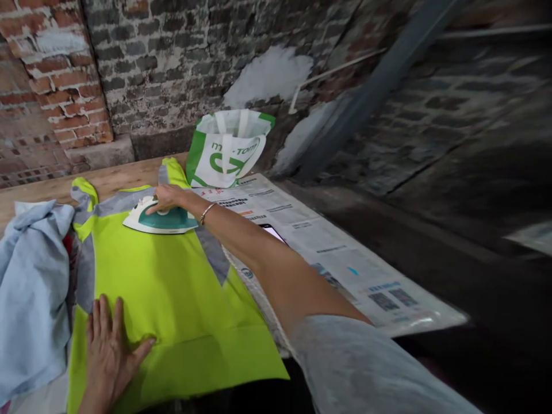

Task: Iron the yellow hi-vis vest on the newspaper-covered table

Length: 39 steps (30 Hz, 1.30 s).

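Observation:
A neon yellow and grey garment lies spread flat in front of me, its shoulder ends pointing away. My right hand is wrapped round the handle of a white and teal clothes iron. The iron rests on the upper part of the garment, its pointed tip to the left. My left hand lies flat on the garment's lower left part, fingers spread, holding nothing. The underside of the iron is hidden.
Light blue cloth is heaped at the left. A green and white bag stands at the back. Printed sheets cover the table on the right, with a phone partly behind my right arm. A brick wall rises behind.

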Each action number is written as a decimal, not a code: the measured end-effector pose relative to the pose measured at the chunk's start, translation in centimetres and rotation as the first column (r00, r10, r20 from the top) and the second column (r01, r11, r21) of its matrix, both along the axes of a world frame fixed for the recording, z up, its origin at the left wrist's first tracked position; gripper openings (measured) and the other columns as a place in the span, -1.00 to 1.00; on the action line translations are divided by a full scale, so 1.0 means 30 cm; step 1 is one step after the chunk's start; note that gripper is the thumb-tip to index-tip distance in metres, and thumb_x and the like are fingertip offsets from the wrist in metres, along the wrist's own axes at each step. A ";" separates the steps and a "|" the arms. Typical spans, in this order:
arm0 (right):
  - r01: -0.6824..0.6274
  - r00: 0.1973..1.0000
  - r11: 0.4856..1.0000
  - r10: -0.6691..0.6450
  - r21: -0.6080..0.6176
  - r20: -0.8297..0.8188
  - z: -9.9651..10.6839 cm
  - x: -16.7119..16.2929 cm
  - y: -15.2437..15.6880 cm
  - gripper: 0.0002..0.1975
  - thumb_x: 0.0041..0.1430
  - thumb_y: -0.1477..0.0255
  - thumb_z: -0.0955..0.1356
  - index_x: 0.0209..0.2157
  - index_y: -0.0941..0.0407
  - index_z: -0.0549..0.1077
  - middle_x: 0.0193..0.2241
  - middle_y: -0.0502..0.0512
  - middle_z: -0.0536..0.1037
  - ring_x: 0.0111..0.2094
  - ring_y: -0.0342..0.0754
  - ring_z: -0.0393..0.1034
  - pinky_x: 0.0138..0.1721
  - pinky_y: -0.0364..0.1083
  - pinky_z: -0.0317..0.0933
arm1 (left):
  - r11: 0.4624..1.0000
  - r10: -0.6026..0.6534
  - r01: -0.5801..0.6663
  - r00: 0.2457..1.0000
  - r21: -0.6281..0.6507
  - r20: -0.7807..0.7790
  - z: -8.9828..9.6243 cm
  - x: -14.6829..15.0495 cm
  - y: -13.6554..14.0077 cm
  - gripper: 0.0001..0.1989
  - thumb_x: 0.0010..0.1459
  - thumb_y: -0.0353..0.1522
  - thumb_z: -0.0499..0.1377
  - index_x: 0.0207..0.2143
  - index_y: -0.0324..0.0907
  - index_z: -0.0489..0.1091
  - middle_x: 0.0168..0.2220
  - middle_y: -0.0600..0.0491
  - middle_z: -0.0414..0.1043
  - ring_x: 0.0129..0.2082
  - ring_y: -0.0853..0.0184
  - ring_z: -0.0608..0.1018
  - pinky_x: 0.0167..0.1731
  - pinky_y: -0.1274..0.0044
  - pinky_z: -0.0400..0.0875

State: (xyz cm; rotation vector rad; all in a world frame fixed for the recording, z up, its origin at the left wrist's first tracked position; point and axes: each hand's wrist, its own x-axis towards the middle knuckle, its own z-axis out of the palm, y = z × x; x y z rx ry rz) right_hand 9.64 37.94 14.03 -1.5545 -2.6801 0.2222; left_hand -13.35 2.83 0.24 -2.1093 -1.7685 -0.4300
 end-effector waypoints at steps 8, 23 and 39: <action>-0.167 0.985 0.981 0.170 -0.102 0.029 0.037 0.048 -0.339 -0.38 0.01 -0.20 0.44 -0.26 0.08 0.67 -0.27 0.19 0.70 -0.24 0.09 0.57 -0.32 -0.10 0.20 | 0.998 0.060 -0.059 0.998 -0.035 0.014 -0.008 -0.007 0.016 0.05 0.12 0.32 0.04 0.30 -0.38 0.27 0.38 -0.50 0.09 0.40 -0.30 0.16 0.24 -0.04 0.22; -0.176 0.980 0.984 0.175 0.010 0.094 0.029 0.036 -0.597 -0.39 0.10 -0.21 0.39 -0.17 0.04 0.64 -0.25 0.20 0.71 -0.14 0.13 0.60 -0.29 -0.12 0.23 | 0.995 0.091 -0.090 0.996 0.039 -0.016 -0.036 -0.010 0.013 0.07 0.07 0.32 0.10 0.28 -0.40 0.30 0.33 -0.52 0.18 0.35 -0.30 0.27 0.22 0.00 0.26; 0.022 0.999 0.996 -0.025 0.082 0.036 -0.030 0.014 0.102 -0.26 0.03 -0.27 0.38 -0.12 0.12 0.63 -0.10 0.30 0.67 -0.05 0.20 0.53 -0.17 -0.05 0.29 | 0.999 0.022 -0.022 1.000 -0.029 0.012 -0.026 0.005 -0.014 0.11 0.12 0.24 0.12 0.48 -0.18 -0.14 0.49 -0.36 -0.20 0.47 -0.25 -0.01 0.25 -0.09 0.18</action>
